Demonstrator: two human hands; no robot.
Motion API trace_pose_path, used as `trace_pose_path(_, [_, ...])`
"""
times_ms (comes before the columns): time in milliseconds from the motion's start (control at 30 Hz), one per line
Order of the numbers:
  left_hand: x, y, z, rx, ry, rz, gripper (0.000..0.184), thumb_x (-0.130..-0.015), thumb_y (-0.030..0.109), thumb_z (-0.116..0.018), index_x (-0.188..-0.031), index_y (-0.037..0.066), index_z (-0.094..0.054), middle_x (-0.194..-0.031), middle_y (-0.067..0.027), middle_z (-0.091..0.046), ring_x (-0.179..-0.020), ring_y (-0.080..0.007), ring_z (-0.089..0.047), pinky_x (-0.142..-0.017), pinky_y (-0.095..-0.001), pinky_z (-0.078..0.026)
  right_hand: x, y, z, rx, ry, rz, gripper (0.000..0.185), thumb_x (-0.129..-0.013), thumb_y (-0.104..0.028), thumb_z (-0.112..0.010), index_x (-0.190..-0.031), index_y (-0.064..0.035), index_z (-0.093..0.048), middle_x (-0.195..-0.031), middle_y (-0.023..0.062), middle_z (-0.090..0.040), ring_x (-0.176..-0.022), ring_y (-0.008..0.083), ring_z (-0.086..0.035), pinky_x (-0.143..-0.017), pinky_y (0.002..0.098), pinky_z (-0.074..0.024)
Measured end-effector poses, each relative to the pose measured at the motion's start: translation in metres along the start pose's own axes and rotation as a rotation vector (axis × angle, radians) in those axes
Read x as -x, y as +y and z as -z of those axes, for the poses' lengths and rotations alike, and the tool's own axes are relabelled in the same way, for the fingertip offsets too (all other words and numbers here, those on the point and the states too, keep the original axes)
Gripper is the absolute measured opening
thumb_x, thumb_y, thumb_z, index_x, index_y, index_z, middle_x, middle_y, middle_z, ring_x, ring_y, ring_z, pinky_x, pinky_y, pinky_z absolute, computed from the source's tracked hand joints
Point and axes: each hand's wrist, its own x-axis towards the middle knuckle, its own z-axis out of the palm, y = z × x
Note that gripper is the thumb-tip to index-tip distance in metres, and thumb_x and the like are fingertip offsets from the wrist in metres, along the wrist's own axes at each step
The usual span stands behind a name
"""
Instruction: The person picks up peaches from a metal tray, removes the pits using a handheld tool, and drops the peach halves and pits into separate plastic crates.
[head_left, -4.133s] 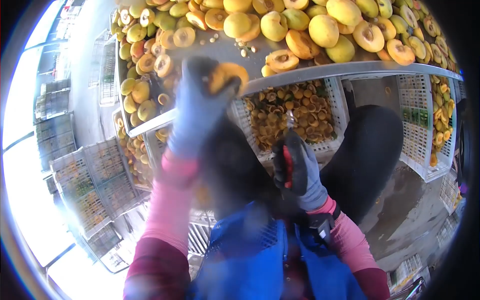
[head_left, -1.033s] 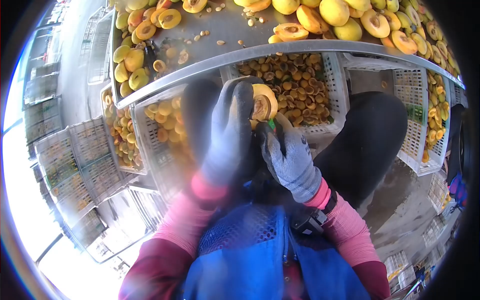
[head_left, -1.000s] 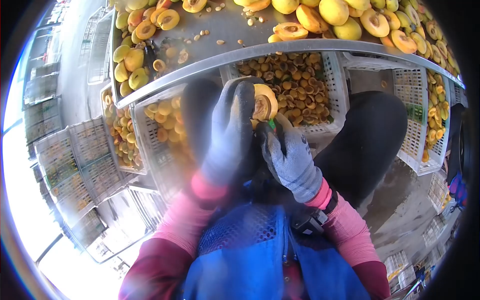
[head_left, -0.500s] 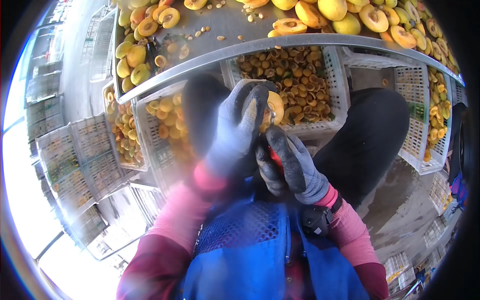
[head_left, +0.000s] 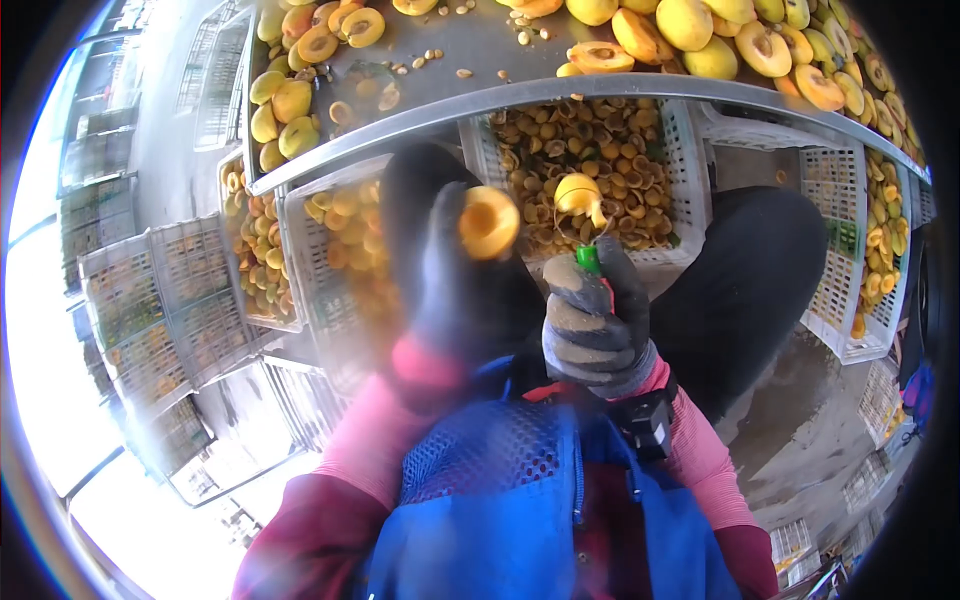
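Note:
My left hand (head_left: 447,255), in a grey work glove and blurred, grips a hollowed yellow peach half (head_left: 488,223), its cut face turned up. In my gloved right hand (head_left: 598,325) is a pitting knife (head_left: 589,260) with a red and green handle, its thin metal loop pointing away from me. A scooped-out piece of peach flesh (head_left: 578,195) is at the loop, over the white crate; whether it still touches the loop I cannot tell. Both hands are above my lap, apart from each other.
A metal table (head_left: 420,115) ahead carries whole peaches (head_left: 685,25), peach halves (head_left: 765,48) and loose pits. Under its edge stands a white crate (head_left: 690,150) of scooped-out pieces. More fruit crates stand left (head_left: 285,290) and right (head_left: 835,200); stacked crates (head_left: 165,300) are farther left.
My hands have moved apart. The peach half is now left of the knife, its hollow showing. A scooped piece has come away and is at the loop, over the crate.

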Motion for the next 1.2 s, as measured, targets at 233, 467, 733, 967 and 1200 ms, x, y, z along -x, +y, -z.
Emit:
trace_pose_path(233, [-0.029,0.149,0.077,-1.812,0.091,-0.118,0.034,-0.092,0.026,-0.056,-0.100,-0.006,-0.064,-0.081,-0.0065,-0.067,-0.077,-0.0128,-0.061,-0.071,-0.0271,-0.048,0.014,-0.015,0.030,-0.025,0.457,-0.018,0.051,-0.098,-0.050,-0.037,-0.089,-0.0041,-0.059,-0.057,-0.0020,-0.035,-0.036,0.0053,-0.025,-0.030,0.0217,-0.0242])
trace_pose_path(467, [-0.173,0.187,-0.002,-1.792,0.119,-0.380,0.046,-0.086,0.041,-0.062,-0.104,-0.001,-0.063,-0.084,-0.0121,-0.066,-0.079,-0.0193,-0.061,-0.072,-0.0316,-0.047,0.006,-0.033,0.034,0.184,0.723,0.051,0.046,-0.095,-0.053,-0.043,-0.088,-0.0105,-0.060,-0.055,-0.0044,-0.033,-0.038,0.0056,-0.026,-0.034,0.0211,-0.0231])
trace_pose_path(733, [-0.234,0.143,0.002,-1.507,-0.148,-0.306,0.036,-0.074,0.023,-0.075,-0.100,0.003,-0.060,-0.090,-0.0084,-0.064,-0.079,-0.0200,-0.063,-0.070,-0.0311,-0.050,-0.001,-0.037,0.014,0.524,1.066,0.312,0.042,-0.090,-0.054,-0.052,-0.088,-0.0124,-0.057,-0.057,-0.0036,-0.042,-0.042,0.0068,-0.036,-0.037,0.0213,-0.0284])
trace_pose_path(967, [-0.039,0.087,-0.058,-1.354,-0.538,-0.379,0.074,-0.050,0.010,-0.080,-0.119,0.008,-0.055,-0.112,-0.0145,-0.052,-0.103,-0.0290,-0.054,-0.089,-0.0384,-0.044,-0.034,-0.019,-0.036,1.051,0.971,0.388,0.035,-0.090,-0.032,-0.060,-0.111,-0.0042,-0.054,-0.068,-0.0009,-0.051,-0.047,0.0065,-0.045,-0.041,0.0200,-0.0358])
trace_pose_path(1200, [0.003,0.062,-0.030,-0.163,-0.488,0.177,0.052,-0.082,0.013,-0.067,-0.128,-0.001,-0.046,-0.120,-0.0097,-0.054,-0.107,-0.0163,-0.054,-0.092,-0.0296,-0.044,-0.021,-0.023,-0.023,1.230,0.691,0.305,0.037,-0.086,-0.014,-0.063,-0.117,0.0003,-0.050,-0.078,0.0026,-0.057,-0.059,0.0078,-0.053,-0.050,0.0218,-0.0426])
